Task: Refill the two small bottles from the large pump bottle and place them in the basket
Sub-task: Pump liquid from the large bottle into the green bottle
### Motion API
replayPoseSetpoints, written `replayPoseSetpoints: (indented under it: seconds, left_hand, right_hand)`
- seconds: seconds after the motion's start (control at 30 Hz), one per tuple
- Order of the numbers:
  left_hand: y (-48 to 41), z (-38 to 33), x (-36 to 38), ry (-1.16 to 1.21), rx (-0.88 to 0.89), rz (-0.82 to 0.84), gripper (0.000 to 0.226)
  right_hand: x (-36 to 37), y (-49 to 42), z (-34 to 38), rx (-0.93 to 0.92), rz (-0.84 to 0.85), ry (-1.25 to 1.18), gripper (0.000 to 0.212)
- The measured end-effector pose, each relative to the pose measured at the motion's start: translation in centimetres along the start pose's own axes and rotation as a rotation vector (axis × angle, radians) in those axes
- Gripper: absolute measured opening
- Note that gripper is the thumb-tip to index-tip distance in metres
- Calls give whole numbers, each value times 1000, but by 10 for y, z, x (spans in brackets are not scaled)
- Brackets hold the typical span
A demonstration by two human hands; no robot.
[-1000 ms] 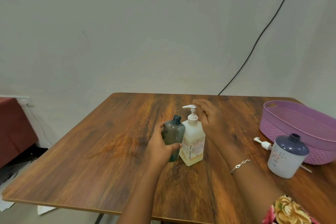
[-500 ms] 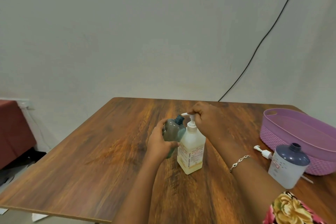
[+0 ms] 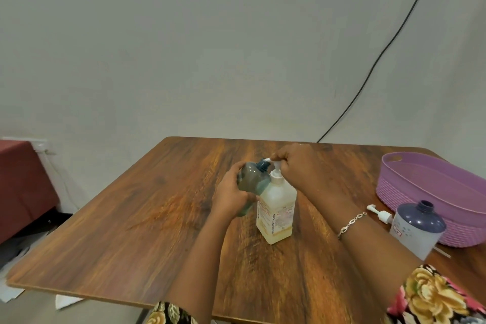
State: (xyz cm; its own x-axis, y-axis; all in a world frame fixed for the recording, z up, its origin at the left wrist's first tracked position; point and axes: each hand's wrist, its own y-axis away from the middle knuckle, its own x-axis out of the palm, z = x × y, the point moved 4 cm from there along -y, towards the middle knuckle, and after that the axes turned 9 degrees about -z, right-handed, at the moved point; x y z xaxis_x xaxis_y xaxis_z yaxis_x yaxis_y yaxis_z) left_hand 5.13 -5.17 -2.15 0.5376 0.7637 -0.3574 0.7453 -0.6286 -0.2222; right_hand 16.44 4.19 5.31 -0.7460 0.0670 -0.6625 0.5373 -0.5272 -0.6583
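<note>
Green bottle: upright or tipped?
Tipped. The left hand holds the green bottle leaning right, its neck up against the spout of the pump bottle, whose top the right hand grips.

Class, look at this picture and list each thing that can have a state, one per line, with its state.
green bottle, uncapped, tilted, mouth at the pump spout
large pump bottle, upright, pump fitted, liquid looks low
left hand, grips the green bottle
right hand, fingers curled on the pump head
blue-topped bottle, upright, uncapped
loose pump, lying on the table
basket, no bottle inside
</note>
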Motion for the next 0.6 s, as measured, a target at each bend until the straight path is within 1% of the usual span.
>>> replayPoseSetpoints:
  seconds: [0.1,0.2,0.37,0.5,0.6]
  left_hand:
    - [-1,-1,-2,-1,0,17,82]
    - [1,-3,-4,-19,7,34,81]
    - [3,-10,-6,-21,-1,45,80]
    - [3,-8,-8,-35,11,44,81]
    - [5,-6,-9,-50,9,40,81]
  right_hand:
    - [6,12,0,-6,-32,49,27]
    - [6,17,-3,14,-29,28,27]
    - [0,6,-3,65,39,-22,23]
    - [2,19,2,1,-67,7,28]
    - [6,26,2,-19,-75,11,29]
